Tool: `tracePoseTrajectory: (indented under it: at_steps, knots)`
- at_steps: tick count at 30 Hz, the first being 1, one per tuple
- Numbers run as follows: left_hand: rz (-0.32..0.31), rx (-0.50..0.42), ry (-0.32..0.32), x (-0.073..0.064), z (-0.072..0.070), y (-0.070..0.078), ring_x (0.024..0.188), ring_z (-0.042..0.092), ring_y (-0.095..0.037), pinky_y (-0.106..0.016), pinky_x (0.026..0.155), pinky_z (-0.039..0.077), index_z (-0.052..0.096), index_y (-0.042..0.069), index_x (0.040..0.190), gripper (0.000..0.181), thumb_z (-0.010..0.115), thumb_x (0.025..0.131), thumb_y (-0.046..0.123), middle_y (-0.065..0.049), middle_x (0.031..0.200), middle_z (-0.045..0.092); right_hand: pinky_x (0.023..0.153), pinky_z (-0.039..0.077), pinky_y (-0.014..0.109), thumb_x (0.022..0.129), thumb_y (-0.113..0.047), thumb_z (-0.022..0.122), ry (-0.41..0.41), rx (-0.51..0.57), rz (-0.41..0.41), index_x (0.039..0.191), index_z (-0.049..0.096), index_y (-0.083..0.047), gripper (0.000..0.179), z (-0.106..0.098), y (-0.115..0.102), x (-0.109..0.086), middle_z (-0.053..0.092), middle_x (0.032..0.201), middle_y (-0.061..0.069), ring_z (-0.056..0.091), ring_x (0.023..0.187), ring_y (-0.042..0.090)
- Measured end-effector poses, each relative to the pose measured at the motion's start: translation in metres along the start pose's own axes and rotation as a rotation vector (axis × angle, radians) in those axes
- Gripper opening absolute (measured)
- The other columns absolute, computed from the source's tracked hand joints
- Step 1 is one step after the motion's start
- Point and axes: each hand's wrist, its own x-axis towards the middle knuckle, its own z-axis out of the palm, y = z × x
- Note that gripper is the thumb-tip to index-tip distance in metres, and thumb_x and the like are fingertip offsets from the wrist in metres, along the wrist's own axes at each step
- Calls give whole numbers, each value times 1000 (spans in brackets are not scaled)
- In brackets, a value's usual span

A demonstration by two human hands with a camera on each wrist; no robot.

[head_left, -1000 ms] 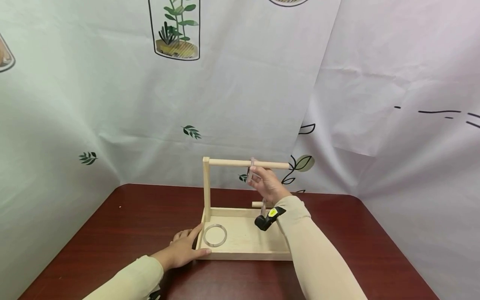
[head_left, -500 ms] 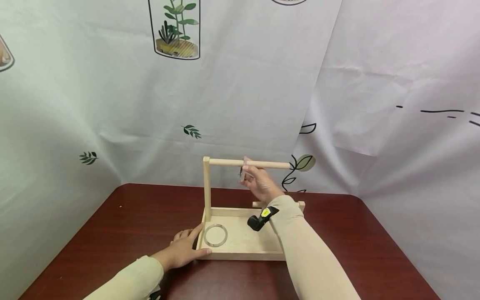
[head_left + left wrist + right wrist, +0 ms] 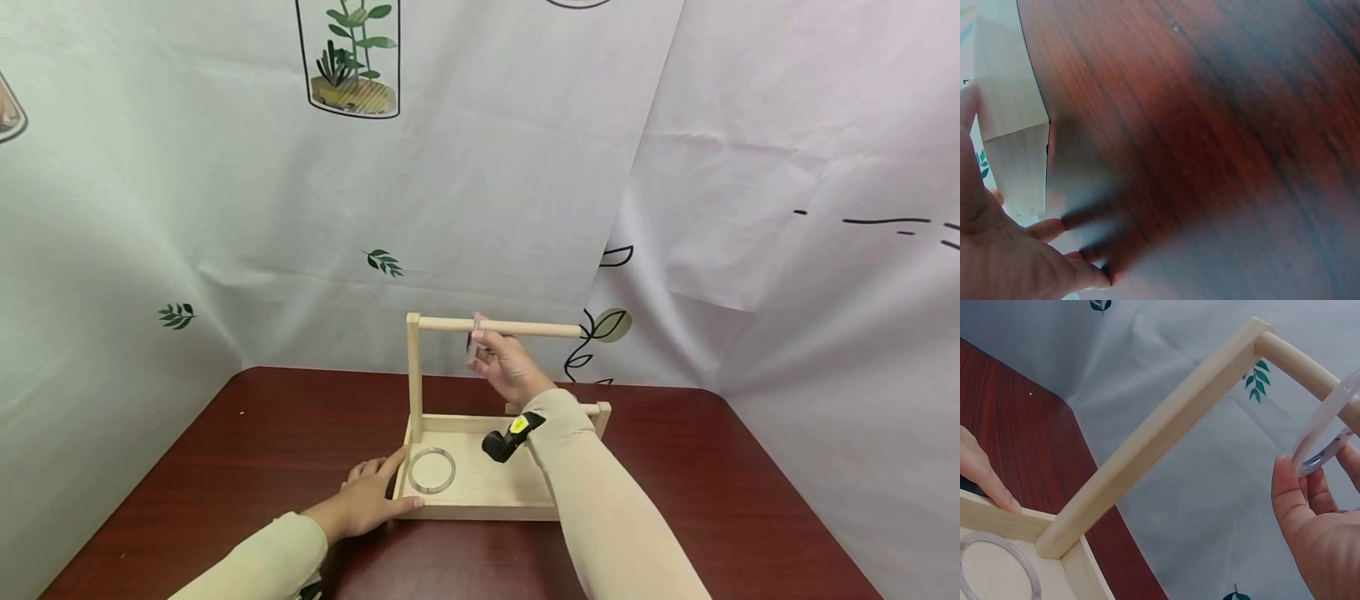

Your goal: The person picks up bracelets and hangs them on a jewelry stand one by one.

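Observation:
My right hand (image 3: 510, 367) pinches a translucent pale bangle (image 3: 1319, 431) between thumb and fingers. The bangle hangs around the upper wooden rod (image 3: 532, 329), left of its middle, with the rod passing through it. A second bangle (image 3: 412, 477) lies flat in the left end of the wooden tray (image 3: 480, 512) that carries the rod's post (image 3: 414, 379). At the tray's left front corner rests my left hand (image 3: 367, 498), fingers stretched and spread, thumb along the front edge. In the left wrist view, several of its fingertips touch the table beside the tray corner (image 3: 1013, 134).
A shorter, lower rod on its own post (image 3: 603, 414) stands at the tray's right, partly hidden by the right forearm (image 3: 600, 492). The dark red table (image 3: 300, 425) surrounds the tray. Behind it hangs a pale patterned cloth (image 3: 480, 183).
My right hand has slid the bangle leftward along the upper rod. The right forearm moved left too, uncovering the lower rod's post. My left hand stays in place.

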Motion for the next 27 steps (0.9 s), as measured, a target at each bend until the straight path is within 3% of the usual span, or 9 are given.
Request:
tracePoseTrajectory:
  at_steps: [9, 12, 16, 19, 27]
  knots:
    - [-5, -16, -4, -1, -1, 1, 126, 30, -61, -76, 93, 25, 32, 8, 150, 90, 72, 81, 50, -34, 135, 42, 76, 45, 27, 85, -11, 53, 1, 7, 22, 149, 32, -2, 68, 11, 4, 2, 36, 145, 5, 45, 97, 16]
    - [-6, -11, -2, 0, -1, 1, 126, 30, -61, -76, 93, 26, 32, 8, 150, 90, 72, 81, 51, -34, 135, 42, 75, 45, 27, 85, -10, 54, 14, 12, 27, 146, 38, -1, 64, 14, 6, 4, 47, 127, 1, 48, 95, 15]
    - [-6, -3, 2, 0, 0, 0, 126, 31, -60, -75, 93, 26, 32, 9, 150, 91, 72, 81, 51, -32, 135, 43, 74, 47, 27, 84, -10, 56, 22, 16, 35, 132, 48, -1, 50, 17, 8, 6, 49, 104, -2, 49, 93, 15]
    - [-7, -2, 5, 0, 0, 0, 126, 31, -60, -75, 93, 27, 32, 9, 150, 91, 72, 80, 52, -32, 135, 43, 76, 47, 28, 85, -11, 57, 6, 2, 34, 126, 48, -3, 43, 18, 8, 6, 49, 103, -1, 48, 95, 16]
    - [-16, -4, -2, 0, 0, 0, 126, 31, -59, -75, 93, 27, 32, 10, 150, 91, 72, 80, 52, -32, 134, 43, 83, 45, 31, 86, -12, 58, -28, -20, 33, 133, 48, -1, 48, 19, 9, 6, 51, 107, -2, 49, 91, 11]
